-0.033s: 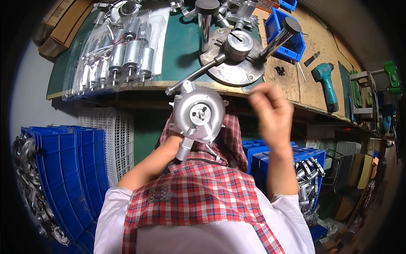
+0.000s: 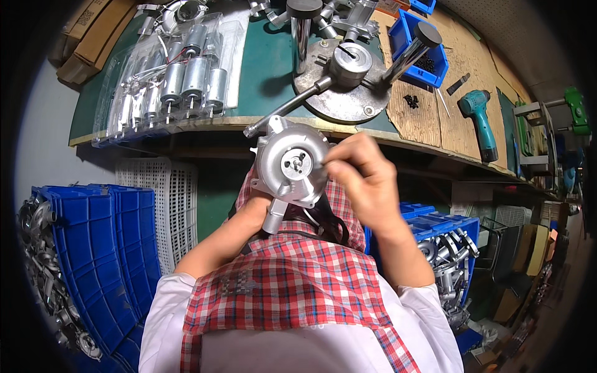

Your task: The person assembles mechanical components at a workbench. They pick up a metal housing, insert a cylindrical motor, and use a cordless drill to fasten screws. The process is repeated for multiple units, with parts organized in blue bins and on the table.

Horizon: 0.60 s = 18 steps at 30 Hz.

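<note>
My left hand (image 2: 255, 212) holds a round silver metal housing (image 2: 269, 155) from below, above my lap. Its fingers are hidden behind the part. The housing has a short pipe at its lower side, lugs around its rim and a hub (image 2: 298, 165) with small black screws in the middle. Close to the right rim of the housing, my right hand (image 2: 367, 183) has thumb and forefinger pinched together. What it pinches, if anything, is too small to make out. Beyond the housing, a round steel fixture (image 2: 342, 105) with posts and a long handle (image 2: 289, 112) stands on the bench.
Several silver motors (image 2: 194, 76) lie in a clear plastic tray at the left of the bench. A blue bin (image 2: 435, 73), loose black screws (image 2: 411, 101) and a teal cordless drill (image 2: 479, 121) are at the right. Blue crates (image 2: 93, 242) flank me, beside a white basket (image 2: 177, 193).
My right hand has come in from the right, leftward and closer to the housing, its fingers now pinched near the rim. The housing has shifted and tilted slightly in my left hand.
</note>
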Each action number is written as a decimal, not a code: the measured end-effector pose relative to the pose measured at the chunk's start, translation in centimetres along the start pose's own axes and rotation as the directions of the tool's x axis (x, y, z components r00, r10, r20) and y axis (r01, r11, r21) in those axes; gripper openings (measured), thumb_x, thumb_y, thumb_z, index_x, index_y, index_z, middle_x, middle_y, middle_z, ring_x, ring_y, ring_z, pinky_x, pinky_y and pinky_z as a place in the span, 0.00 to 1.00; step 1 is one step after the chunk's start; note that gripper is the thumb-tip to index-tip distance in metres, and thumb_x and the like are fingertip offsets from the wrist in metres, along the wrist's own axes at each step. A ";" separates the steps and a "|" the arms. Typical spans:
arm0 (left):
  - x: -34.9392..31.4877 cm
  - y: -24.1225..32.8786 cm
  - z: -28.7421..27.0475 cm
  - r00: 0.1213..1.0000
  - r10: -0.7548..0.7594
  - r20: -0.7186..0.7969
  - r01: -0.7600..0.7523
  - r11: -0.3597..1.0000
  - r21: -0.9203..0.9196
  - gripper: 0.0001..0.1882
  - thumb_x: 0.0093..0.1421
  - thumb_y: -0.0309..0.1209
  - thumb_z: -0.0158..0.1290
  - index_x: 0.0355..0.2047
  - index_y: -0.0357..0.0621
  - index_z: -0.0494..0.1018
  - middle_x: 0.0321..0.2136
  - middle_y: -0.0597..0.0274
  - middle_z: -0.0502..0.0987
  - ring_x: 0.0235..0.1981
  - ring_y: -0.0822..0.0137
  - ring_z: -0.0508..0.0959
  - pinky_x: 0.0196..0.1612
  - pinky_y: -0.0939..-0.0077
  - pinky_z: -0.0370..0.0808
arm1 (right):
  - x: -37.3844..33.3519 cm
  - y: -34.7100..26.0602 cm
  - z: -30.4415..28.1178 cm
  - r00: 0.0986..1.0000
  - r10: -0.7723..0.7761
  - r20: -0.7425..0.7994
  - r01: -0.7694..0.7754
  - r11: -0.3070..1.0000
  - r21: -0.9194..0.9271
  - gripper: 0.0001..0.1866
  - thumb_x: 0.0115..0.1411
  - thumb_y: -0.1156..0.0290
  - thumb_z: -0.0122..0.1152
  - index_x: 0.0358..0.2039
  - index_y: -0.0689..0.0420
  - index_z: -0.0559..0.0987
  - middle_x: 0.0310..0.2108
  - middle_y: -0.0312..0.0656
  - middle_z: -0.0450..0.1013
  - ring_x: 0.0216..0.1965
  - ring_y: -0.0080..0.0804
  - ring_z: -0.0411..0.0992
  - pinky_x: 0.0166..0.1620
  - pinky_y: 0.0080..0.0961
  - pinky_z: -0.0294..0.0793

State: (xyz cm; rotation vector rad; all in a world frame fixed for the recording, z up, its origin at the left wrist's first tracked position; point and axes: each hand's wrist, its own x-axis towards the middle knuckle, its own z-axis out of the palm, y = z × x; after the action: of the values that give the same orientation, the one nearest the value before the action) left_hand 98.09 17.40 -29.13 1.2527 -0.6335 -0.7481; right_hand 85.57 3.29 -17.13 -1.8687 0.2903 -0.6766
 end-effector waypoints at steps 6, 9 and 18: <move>-1.2 0.0 0.1 0.999 0.047 -0.003 -0.046 0.977 -0.209 0.24 0.57 0.25 0.61 0.52 0.43 0.65 0.47 0.63 0.73 0.46 0.70 0.75 0.49 0.75 0.76 | -2.1 0.7 3.0 0.986 0.160 -0.043 -0.165 0.973 -0.162 0.04 0.54 0.74 0.66 0.30 0.59 0.81 0.29 0.42 0.69 0.35 0.41 0.70 0.40 0.34 0.68; -1.4 0.4 0.6 0.991 -0.125 -0.050 0.104 0.948 -0.301 0.30 0.52 0.26 0.65 0.53 0.44 0.63 0.46 0.63 0.71 0.46 0.70 0.74 0.50 0.73 0.75 | -2.3 0.7 2.9 0.981 0.188 -0.042 -0.192 0.959 -0.208 0.04 0.54 0.73 0.66 0.30 0.58 0.80 0.29 0.42 0.70 0.36 0.42 0.70 0.40 0.35 0.68; -0.7 1.3 0.3 0.986 -0.163 -0.027 0.165 0.973 0.158 0.29 0.50 0.30 0.64 0.53 0.43 0.69 0.49 0.54 0.71 0.50 0.56 0.73 0.55 0.65 0.70 | -2.8 1.8 2.6 0.993 0.117 -0.018 -0.116 0.926 -0.359 0.12 0.53 0.75 0.69 0.32 0.61 0.73 0.28 0.41 0.67 0.29 0.34 0.68 0.32 0.27 0.67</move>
State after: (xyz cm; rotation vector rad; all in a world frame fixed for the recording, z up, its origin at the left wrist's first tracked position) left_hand 97.63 17.92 -27.79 1.4704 -0.5926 -0.8374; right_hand 85.03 5.96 -20.29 -2.1802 0.5498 -0.5654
